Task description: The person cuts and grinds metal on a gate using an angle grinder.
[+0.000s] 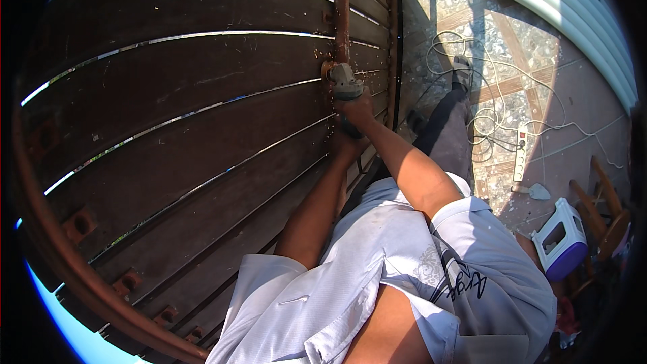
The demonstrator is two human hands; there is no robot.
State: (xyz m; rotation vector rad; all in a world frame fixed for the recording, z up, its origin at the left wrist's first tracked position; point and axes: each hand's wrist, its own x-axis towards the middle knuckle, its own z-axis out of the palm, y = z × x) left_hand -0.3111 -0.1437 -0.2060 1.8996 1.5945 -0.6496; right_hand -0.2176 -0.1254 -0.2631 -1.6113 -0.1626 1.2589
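Note:
An angle grinder [347, 83] with a grey head is gripped in both of my hands. My right hand [357, 109] wraps round its body just behind the head. Lower down, my left hand [348, 145] closes on the grinder's rear part, which is mostly hidden by shadow and the right arm. Its disc [327, 70] meets or nearly meets a reddish-brown metal tube [342, 13]; exact contact cannot be told. Small bright specks fly around the disc. Behind the tube lie wide dark brown slats [202, 61] with bright gaps between them.
A curved brown frame bar [64, 249] bounds the slats. To the right, a pale cable [499, 87] lies looped on the tiled floor, by a white power strip [520, 154] and a trowel [538, 191]. A white-and-purple plastic stool [565, 239] and pale corrugated sheets [546, 0] lie further right.

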